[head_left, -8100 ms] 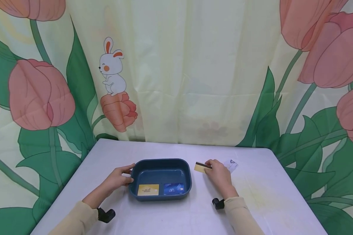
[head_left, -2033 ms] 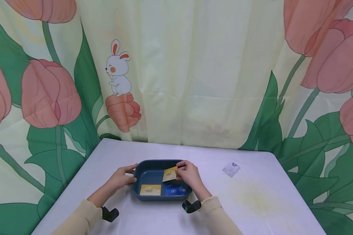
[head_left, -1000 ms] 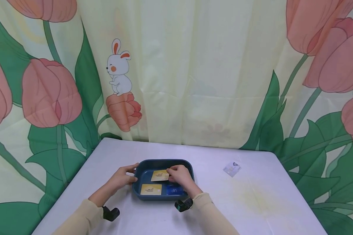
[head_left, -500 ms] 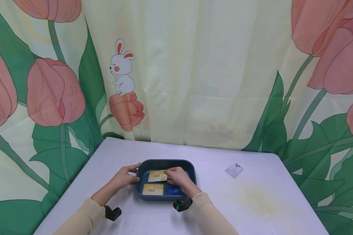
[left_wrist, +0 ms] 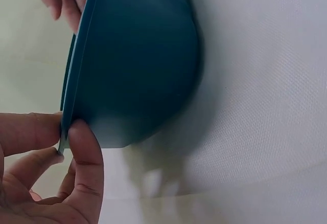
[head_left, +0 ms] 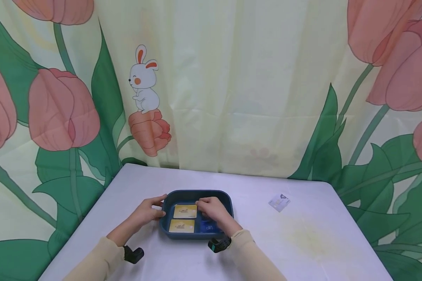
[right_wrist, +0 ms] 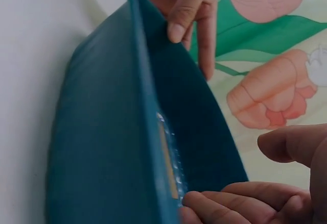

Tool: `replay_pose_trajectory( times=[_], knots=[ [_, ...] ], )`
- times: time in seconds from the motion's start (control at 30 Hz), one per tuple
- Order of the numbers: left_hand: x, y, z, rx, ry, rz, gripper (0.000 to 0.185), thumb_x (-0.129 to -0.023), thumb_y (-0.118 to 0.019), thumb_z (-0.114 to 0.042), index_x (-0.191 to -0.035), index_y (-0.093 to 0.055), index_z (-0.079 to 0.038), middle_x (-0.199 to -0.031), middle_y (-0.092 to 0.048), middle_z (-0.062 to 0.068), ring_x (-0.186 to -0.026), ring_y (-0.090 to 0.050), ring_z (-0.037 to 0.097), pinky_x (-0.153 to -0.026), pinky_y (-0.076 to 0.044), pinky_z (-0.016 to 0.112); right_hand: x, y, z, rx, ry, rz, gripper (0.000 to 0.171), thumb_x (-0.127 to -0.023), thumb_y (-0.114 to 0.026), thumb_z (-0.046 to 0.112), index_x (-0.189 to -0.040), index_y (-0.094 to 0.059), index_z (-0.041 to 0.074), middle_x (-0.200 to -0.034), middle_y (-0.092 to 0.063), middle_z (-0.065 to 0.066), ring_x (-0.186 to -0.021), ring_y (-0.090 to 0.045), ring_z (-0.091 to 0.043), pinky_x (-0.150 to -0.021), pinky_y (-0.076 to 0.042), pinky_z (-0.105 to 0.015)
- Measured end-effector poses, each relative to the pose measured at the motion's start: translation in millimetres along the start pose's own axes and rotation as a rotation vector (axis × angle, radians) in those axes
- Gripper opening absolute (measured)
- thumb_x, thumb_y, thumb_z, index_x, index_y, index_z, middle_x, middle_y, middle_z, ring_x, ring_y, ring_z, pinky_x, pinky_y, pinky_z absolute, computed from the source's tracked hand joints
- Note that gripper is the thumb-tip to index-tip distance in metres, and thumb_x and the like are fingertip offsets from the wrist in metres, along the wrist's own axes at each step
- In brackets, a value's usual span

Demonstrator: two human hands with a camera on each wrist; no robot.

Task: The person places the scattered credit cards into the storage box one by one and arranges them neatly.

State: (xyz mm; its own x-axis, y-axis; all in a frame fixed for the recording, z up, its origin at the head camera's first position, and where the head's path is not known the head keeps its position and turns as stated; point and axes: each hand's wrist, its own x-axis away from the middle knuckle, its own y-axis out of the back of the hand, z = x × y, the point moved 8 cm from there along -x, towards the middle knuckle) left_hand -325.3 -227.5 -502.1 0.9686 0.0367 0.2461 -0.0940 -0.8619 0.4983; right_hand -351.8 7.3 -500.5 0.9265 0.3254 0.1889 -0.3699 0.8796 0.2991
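A dark blue rectangular tray (head_left: 197, 236) sits on the table. My left hand (head_left: 145, 210) pinches its left rim, the thumb and fingers on either side of the edge in the left wrist view. My right hand (head_left: 213, 210) is inside the tray, its fingertips beside the right end of the far yellow card (head_left: 185, 211). In the right wrist view, the thumb stands apart from the bent fingers (right_wrist: 240, 201). The far card looks flat on the tray floor. Nearer the front lie another yellow card (head_left: 181, 226) and a blue VIP card (head_left: 207, 227), partly hidden by my right hand.
A pale silver-lilac card (head_left: 279, 202) lies askew on the white tablecloth (head_left: 253, 187), right of the tray. Behind the table hangs a curtain (head_left: 260, 86) printed with tulips and a rabbit. Black wrist cameras (head_left: 133, 255) are strapped to both wrists.
My right hand has brought the second yellow card from the table into the tray, shifted it left and laid it behind the first. The thumb now stands clear. My left hand stays on the rim.
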Motion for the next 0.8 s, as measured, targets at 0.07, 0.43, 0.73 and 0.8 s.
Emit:
replay_pose_trajectory(
  times=[0.07,0.43,0.73,0.8],
  knots=[
    [0.5,0.4,-0.3,0.010,-0.001,0.006,0.068,-0.091,-0.070,0.001,-0.154,-0.049,-0.010,-0.136,-0.057,0.025,-0.097,-0.063,0.024,-0.083,-0.062,0.036,2,4,3,0.004,0.014,-0.004,0.049,-0.103,-0.061,0.030,-0.135,-0.064,-0.006,-0.127,-0.069,-0.019,-0.117,-0.068,-0.032,-0.101,-0.057,-0.048],
    [2.3,1.8,-4.0,-0.008,-0.009,-0.020,0.071,-0.086,-0.071,0.005,-0.152,-0.051,-0.006,-0.133,-0.058,0.023,-0.097,-0.061,0.025,-0.084,-0.060,0.035,13,28,14,0.110,0.090,-0.011,0.044,-0.104,-0.057,0.032,-0.135,-0.068,0.002,-0.141,-0.065,-0.015,-0.134,-0.058,-0.036,-0.111,-0.046,-0.057],
    [2.0,0.7,-4.3,-0.002,-0.016,-0.020,0.071,-0.086,-0.071,0.004,-0.153,-0.050,-0.005,-0.133,-0.057,0.023,-0.104,-0.060,0.029,-0.089,-0.060,0.038,16,60,19,0.041,0.114,-0.147,0.036,-0.105,-0.056,0.026,-0.126,-0.073,0.002,-0.125,-0.073,-0.014,-0.121,-0.066,-0.034,-0.109,-0.049,-0.052],
    [1.9,0.5,-5.1,-0.002,-0.019,-0.022,0.071,-0.086,-0.071,0.004,-0.153,-0.050,-0.005,-0.133,-0.057,0.023,-0.105,-0.059,0.030,-0.089,-0.060,0.038,17,69,22,0.014,0.122,-0.175,0.036,-0.105,-0.056,0.024,-0.125,-0.072,0.000,-0.122,-0.074,-0.016,-0.118,-0.068,-0.035,-0.108,-0.051,-0.050]
  ],
)
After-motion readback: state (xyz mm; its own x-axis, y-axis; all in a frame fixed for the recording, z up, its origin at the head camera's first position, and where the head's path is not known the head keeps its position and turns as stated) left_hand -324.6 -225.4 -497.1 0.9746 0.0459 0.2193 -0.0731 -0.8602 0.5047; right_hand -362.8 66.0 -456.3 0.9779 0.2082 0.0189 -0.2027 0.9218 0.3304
